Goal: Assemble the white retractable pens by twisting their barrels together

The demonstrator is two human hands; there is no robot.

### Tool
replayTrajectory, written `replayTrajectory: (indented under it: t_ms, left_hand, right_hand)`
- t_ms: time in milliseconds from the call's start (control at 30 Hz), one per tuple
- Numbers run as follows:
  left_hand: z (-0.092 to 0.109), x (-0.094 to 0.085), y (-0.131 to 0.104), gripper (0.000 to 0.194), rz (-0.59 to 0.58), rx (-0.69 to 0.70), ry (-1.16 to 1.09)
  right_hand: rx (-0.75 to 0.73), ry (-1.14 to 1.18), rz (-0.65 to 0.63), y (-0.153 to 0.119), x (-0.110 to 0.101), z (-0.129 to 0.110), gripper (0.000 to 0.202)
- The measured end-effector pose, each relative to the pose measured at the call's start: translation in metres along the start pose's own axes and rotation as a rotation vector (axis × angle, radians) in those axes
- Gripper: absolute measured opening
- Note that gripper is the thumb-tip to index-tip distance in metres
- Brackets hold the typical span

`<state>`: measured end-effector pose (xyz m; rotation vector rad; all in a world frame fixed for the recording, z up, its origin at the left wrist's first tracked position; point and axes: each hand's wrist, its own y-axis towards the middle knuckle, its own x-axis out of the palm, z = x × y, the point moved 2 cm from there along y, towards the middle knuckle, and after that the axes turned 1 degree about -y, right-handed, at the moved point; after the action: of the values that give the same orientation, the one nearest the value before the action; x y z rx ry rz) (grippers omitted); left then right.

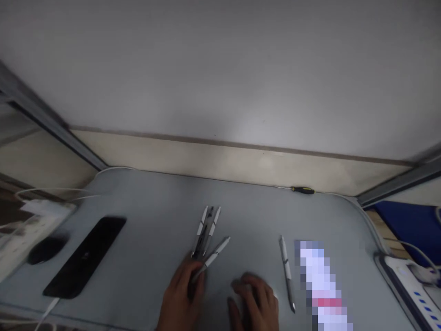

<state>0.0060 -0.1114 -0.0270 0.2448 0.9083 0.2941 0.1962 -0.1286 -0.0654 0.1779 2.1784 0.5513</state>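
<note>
My left hand point(182, 292) is closed on a white and grey pen point(217, 251), which slants up and to the right from its fingers. Just beyond that hand, two more white and grey pens point(214, 221) lie side by side, with a dark slim item between them that I cannot make out clearly. My right hand point(257, 301) hovers at or just over the table, fingers curled and thumb apart, with nothing visible in it. A single pen point(286, 266) lies to the right of my right hand.
A black slab point(86, 257) with a white cable, a dark mouse point(48, 248) and a white power strip point(37, 230) are on the left. A screwdriver point(303, 190) lies at the back edge. On the right are a pixelated item point(322, 280) and another power strip point(409, 285).
</note>
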Motion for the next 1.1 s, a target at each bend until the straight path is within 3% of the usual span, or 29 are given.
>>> replayTrajectory:
  t_ms: [133,300,500,700,900,1100]
  left_hand:
    - [-0.005,-0.004,0.019,0.014,-0.038,0.095,-0.022]
    - [-0.012,-0.001,0.024,0.012,-0.074,0.184,-0.056]
    - [-0.018,0.010,0.020,0.015,-0.130,0.233,-0.101]
    - [-0.007,0.012,0.019,0.014,-0.178,0.327,-0.189]
    - [-0.001,0.012,0.013,0.016,-0.265,0.382,-0.210]
    - [0.000,0.017,0.008,0.023,-0.295,0.444,-0.208]
  right_hand:
    - [-0.005,0.000,0.001,0.003,-0.001,0.003,0.018]
    - [-0.129,-0.003,-0.058,0.006,-0.005,0.008,0.024]
    - [0.042,0.058,-0.074,0.013,-0.011,-0.005,0.016]
    - [0.115,0.136,-0.066,0.017,-0.017,-0.011,0.019]
    - [0.134,0.063,-0.026,0.017,-0.019,-0.010,0.041]
    - [0.083,-0.049,-0.102,0.019,-0.014,-0.011,0.053]
